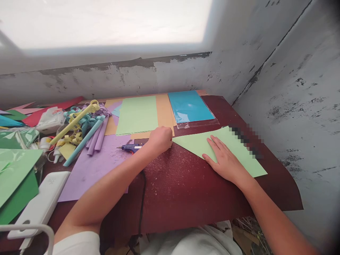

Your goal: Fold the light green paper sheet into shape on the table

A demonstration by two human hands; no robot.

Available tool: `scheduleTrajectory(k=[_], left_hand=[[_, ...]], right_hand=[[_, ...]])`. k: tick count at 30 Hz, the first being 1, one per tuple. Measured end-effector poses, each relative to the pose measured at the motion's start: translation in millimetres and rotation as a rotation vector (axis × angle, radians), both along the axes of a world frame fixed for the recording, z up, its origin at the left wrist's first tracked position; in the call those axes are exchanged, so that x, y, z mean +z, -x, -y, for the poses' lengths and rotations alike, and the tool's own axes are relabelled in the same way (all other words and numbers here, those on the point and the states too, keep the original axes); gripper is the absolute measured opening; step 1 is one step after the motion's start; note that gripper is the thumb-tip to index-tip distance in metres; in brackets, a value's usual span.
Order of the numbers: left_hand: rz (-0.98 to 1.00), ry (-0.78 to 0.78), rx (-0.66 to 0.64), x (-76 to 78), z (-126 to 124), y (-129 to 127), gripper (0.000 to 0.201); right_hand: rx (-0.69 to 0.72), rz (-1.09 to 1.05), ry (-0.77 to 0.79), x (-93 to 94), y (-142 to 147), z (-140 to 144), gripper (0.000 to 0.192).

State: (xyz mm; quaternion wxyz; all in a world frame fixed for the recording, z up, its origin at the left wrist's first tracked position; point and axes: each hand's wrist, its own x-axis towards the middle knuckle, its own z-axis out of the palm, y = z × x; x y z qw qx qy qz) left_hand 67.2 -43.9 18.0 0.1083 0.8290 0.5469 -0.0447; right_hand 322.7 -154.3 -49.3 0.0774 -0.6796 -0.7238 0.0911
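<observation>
1. the right hand (225,161) is lying open and flat, pressing a light green paper sheet (233,150) onto the dark red mat (186,191) on the counter, right of centre.
2. the left hand (159,139) is curling closed over the sheet's left pointed corner, apparently pinching it.
3. this is looking like the start of rolling or folding from that corner.
4. a blue glue gun (131,148) is lying just left of the left hand, beside a purple sheet (92,170).
5. the next move is likely calling for steady pressure and an even pull.
</observation>
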Motion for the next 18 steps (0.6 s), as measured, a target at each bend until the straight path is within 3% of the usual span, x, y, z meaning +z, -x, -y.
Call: scheduleTrajectory(k=[7, 18], left_hand=[[-0.080, -0.020, -0.060, 4.5, 10.9, -8.0, 0.025], [-0.140, -0.028, -0.076, -1.7, 16.0, -13.7, 0.029]], right_hand=[[0.007, -0.009, -0.041, -3.5, -1.6, -0.1, 0.075], [0.025, -0.012, -0.069, -4.7, -2.9, -0.6, 0.075]])
